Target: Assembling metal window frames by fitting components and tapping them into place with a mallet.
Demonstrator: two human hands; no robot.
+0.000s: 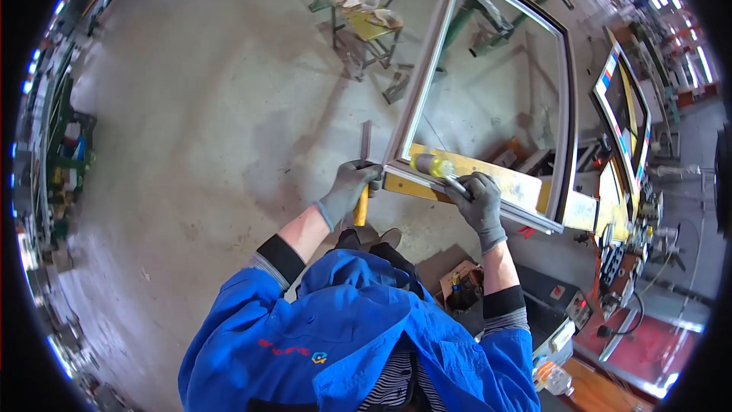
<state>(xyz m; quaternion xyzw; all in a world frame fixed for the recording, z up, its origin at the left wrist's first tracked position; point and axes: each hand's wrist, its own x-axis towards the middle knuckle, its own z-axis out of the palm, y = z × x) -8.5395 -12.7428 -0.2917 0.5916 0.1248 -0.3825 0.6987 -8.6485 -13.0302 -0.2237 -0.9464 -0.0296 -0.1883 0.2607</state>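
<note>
My left grip [352, 189] holds a blade tool [361, 207]; my right grip [479, 202] holds a mallet [433, 165].

Gloved in matte grey, my left fingers wrap the blade tool's yellow handle, its long, flat metal blade pointing away, just beside the near left corner of the frame [568, 107]. The frame, pale with a dark outer edge, has its four straight sides already joined; I judge work at that corner unfinished, but cannot tell how much is left or whether a pane is in. Above the near rail, my right fingers close on the mallet's slim handle; its rounded head is glossy yellow. A smooth yellow board [503, 180] shows through the opening.
</note>
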